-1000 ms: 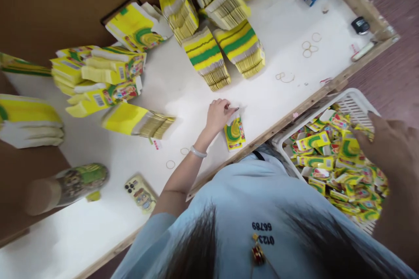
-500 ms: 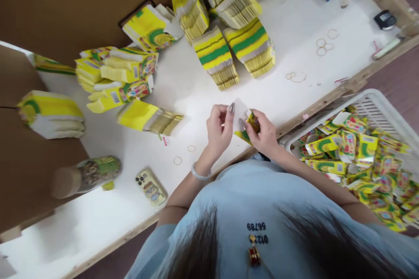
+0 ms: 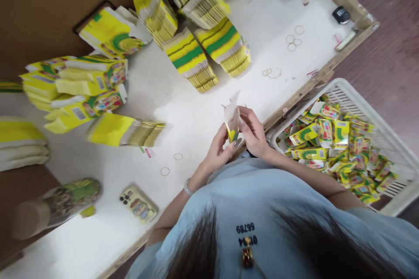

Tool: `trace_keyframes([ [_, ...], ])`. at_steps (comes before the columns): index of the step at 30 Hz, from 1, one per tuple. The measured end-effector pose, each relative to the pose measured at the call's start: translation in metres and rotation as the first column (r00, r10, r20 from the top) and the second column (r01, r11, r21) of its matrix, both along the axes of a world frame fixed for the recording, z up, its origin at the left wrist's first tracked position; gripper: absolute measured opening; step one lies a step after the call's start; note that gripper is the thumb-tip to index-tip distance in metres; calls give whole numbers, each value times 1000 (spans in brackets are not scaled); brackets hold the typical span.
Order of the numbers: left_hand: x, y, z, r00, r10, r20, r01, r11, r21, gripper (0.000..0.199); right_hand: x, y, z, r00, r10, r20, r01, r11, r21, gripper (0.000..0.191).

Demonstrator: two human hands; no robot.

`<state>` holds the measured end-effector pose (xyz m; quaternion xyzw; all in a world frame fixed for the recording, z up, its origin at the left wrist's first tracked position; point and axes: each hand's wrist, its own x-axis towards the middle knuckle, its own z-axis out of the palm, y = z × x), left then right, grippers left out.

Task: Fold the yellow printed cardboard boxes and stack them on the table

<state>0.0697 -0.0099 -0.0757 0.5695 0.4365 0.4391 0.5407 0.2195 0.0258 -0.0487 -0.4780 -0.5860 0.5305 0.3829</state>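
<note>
Close to my body, over the table's front edge, both hands grip one small yellow-and-green carton (image 3: 232,133) with a pale inner side. My left hand (image 3: 220,148) is closed on its lower part, thumb in front. My right hand (image 3: 253,133) pinches its right side near the pale flap, which points up. Part of the carton is hidden behind my fingers. Beyond my hands lie banded stacks of flat yellow-and-green cartons (image 3: 188,59).
A white plastic basket (image 3: 340,89) full of small cartons stands at right. Left are a fanned carton stack (image 3: 111,130), a phone (image 3: 139,203), a jar (image 3: 73,198) and larger boxes (image 3: 75,85). Rubber bands (image 3: 291,42) lie on the white table (image 3: 183,109).
The view has shifted right. My left hand has moved from the carton's upper pale flap down to its lower part, and the carton now stands more upright between both hands.
</note>
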Motion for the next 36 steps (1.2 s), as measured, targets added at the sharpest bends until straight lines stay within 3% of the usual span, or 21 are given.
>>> trace_keyframes([
  [6,2,-9,0,993,103,61,-92,983,-157,58,-2,-7,-5,976,-213,-36,210,975,-78,48],
  [10,8,-17,1,985,121,119,-83,956,-282,58,-1,-14,-12,966,-255,-33,245,952,-186,46],
  [14,10,-25,0,966,195,171,-135,941,-311,70,5,-21,-15,975,-214,-66,198,961,-193,64],
  [17,6,-33,-3,962,197,191,-144,955,-260,87,13,-24,-15,981,-179,-71,168,976,-135,52],
  [19,2,-39,-3,971,147,191,-100,967,-235,82,19,-23,-14,991,-112,-67,104,988,-115,42],
  [23,-7,-41,2,974,43,224,22,959,-281,48,28,-21,-16,995,37,-89,-53,981,-188,39],
  [26,-6,-36,7,978,14,209,28,980,-196,25,29,-22,-19,997,-3,-73,-10,986,-167,38],
  [29,-4,-33,7,986,50,160,-27,989,-145,52,32,-23,-21,996,-87,-31,84,994,-68,31],
  [32,-6,-34,7,994,51,98,-28,973,-228,73,44,-21,-20,996,83,27,-82,996,-22,34],
  [34,-8,-34,9,998,35,61,-18,965,-260,70,54,-18,-17,971,239,22,-239,971,12,35],
  [36,-10,-34,12,999,45,17,-39,963,-268,62,59,-18,-12,956,293,-3,-293,955,36,42],
])
